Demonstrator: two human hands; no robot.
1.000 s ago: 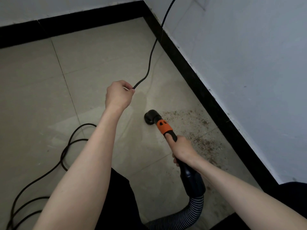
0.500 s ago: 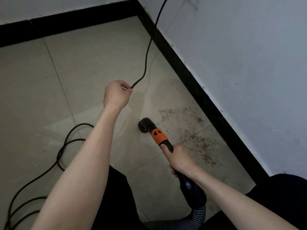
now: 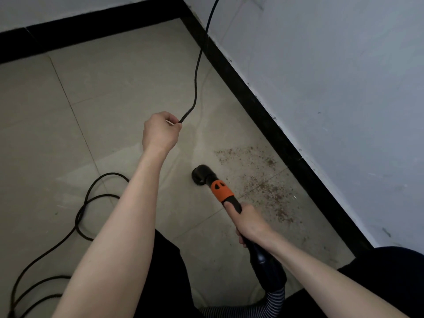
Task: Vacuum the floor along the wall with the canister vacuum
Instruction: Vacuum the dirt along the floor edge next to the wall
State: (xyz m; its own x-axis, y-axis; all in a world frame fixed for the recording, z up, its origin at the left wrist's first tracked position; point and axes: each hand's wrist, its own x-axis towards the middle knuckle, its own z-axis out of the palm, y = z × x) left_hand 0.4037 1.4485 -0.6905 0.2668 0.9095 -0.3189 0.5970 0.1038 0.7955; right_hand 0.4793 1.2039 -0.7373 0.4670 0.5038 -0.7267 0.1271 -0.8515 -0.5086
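My right hand (image 3: 249, 223) grips the black vacuum handle with an orange collar (image 3: 220, 188). Its round black nozzle (image 3: 202, 176) rests on the beige tile floor (image 3: 114, 92), just left of a patch of brown crumbs (image 3: 263, 180) beside the black baseboard (image 3: 270, 115). A ribbed grey hose (image 3: 273, 301) runs from the handle out of the bottom of the view. My left hand (image 3: 160, 131) holds the black power cord (image 3: 196, 72) raised above the floor; the cord rises to the top edge by the wall corner.
The white wall (image 3: 332, 88) runs along the right, with another wall and baseboard across the top left. Loose loops of the cord (image 3: 91, 203) lie on the floor at the left. My dark trousers fill the bottom middle.
The nozzle has slid back and left, away from the crumbs. My left hand still holds the cord at about the same height.
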